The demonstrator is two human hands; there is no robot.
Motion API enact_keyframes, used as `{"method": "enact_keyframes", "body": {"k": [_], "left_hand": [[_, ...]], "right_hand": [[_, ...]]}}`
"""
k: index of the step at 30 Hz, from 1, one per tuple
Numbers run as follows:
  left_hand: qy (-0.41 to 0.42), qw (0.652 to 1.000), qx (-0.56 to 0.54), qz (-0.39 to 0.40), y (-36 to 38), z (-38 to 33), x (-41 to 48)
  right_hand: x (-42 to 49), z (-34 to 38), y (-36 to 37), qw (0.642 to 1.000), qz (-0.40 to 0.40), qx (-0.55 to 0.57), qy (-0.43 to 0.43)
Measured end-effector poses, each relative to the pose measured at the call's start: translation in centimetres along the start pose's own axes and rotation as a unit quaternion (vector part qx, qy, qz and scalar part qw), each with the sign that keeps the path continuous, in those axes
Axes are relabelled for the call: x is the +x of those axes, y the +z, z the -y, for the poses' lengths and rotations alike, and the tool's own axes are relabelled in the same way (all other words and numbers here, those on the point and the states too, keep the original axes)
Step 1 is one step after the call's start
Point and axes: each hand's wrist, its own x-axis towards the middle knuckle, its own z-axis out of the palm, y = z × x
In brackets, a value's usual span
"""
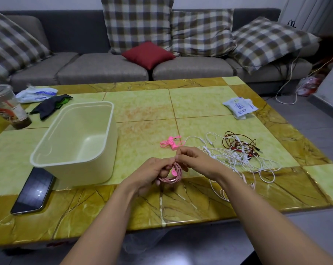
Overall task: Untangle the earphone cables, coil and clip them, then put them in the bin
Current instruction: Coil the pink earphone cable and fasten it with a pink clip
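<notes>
A pink earphone cable is wound into a small coil just above the table's front part. My left hand grips the coil from the left, fingers curled through it. My right hand pinches the top of the coil, where a pink clip strap seems to wrap it. Several loose pink clips lie just beyond the hands. To the right lies a tangle of white earphone cables, and behind it a dark red earphone cable. The cream bin stands on the left and holds nothing.
A black phone lies by the bin's near corner. A plastic drink cup, a dark cloth and a white wrapper sit at the far left. A tissue pack lies far right. A sofa stands behind the table.
</notes>
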Motion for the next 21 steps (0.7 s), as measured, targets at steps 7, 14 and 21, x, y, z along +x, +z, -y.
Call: {"method": "enact_keyframes", "body": {"k": [7,14,21], "left_hand": [[-0.008,0.993,-0.12,0.0,0.0,0.2,0.5],[0.008,0.999,-0.051,-0.007,-0.4,0.8,0.7],[0.02,0.999,-0.027,-0.006,-0.4,0.5,0.3]], "right_hand": [[0.2,-0.3,0.0,0.998,-0.032,0.045,0.003],[0.3,0.3,0.2,0.999,-0.015,0.002,0.039],[0.3,0.7,0.3,0.994,0.055,-0.051,0.08]]}}
